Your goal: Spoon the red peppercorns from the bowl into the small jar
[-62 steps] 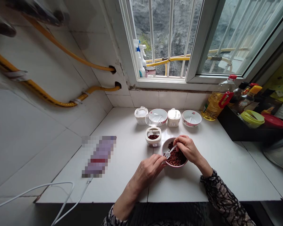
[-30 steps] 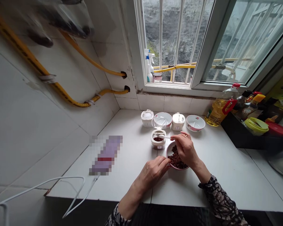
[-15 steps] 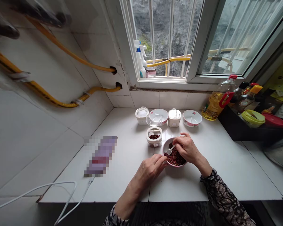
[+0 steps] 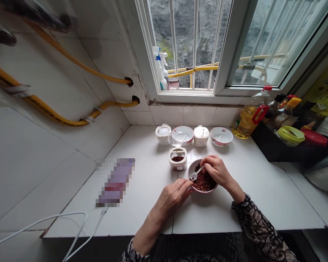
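A round bowl (image 4: 190,169) with a pinkish rim stands on the white counter, holding dark red dried bits. My left hand (image 4: 175,193) grips the bowl's left rim, fingers pressed together. Pinched in my right hand (image 4: 216,170) is a small white spoon (image 4: 194,176), its head inside the bowl at the left, over the red bits. Just behind and left of the bowl, a small clear container (image 4: 177,165) with its lid raised holds similar dark red bits.
Behind stand two lidded white containers (image 4: 163,139) (image 4: 201,142) and two patterned bowls (image 4: 190,141) (image 4: 221,142). An oil bottle (image 4: 244,122) and a black rack (image 4: 268,145) are at the right. A blurred purple object (image 4: 116,182) with a white cable (image 4: 98,222) lies left.
My right hand has shifted slightly, and the spoon's head has moved a little left, towards the bowl's left rim. The view has shifted slightly. My left hand stays on the rim.
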`<state>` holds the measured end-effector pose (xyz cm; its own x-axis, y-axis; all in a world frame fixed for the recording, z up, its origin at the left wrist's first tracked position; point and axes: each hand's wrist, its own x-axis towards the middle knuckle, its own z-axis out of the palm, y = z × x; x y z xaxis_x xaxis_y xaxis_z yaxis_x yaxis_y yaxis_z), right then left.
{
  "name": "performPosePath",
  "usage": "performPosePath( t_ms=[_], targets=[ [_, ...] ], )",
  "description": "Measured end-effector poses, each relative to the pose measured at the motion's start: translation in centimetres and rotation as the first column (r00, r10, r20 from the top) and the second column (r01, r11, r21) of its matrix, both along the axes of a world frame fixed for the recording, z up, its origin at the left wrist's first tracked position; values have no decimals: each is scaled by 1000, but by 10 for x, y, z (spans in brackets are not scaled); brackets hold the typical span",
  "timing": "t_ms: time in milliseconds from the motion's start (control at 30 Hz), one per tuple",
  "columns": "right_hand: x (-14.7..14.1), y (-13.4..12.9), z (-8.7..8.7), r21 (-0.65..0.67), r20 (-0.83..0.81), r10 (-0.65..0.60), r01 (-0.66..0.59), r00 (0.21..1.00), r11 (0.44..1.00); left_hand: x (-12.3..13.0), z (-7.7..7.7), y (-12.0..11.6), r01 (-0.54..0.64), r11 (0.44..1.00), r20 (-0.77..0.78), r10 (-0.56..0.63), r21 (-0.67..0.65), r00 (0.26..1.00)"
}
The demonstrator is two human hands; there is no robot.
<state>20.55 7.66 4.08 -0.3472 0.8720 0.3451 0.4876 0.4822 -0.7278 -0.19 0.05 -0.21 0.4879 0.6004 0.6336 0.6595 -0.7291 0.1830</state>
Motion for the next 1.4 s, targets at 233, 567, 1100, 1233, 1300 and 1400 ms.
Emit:
performPosePath(
  t_ms=[233,567,1100,1233,1300,1400],
  targets=[
    [6,1,6,-210,-191,-94,52,977,976,0,0,1,-2,1000,-3,2,17,1000],
    [-11,1,9,-152,-399,-120,63,909,986,2,3,0,-3,1000,6,2,12,1000],
    [4,-8,15,299,-86,-89,110,992,948,2,4,0,3,1000,13,-4,22,1000],
    [0,-13,10,225,-7,-17,18,1000,974,1,1,1,-3,1000,0,3,14,1000],
    [-4,-14,7,198,65,34,-46,997,979,1,1,1,-3,1000,1,3,21,1000],
    [-4,-13,6,209,149,48,-79,988,975,0,1,1,-4,999,1,4,33,1000]
  ],
)
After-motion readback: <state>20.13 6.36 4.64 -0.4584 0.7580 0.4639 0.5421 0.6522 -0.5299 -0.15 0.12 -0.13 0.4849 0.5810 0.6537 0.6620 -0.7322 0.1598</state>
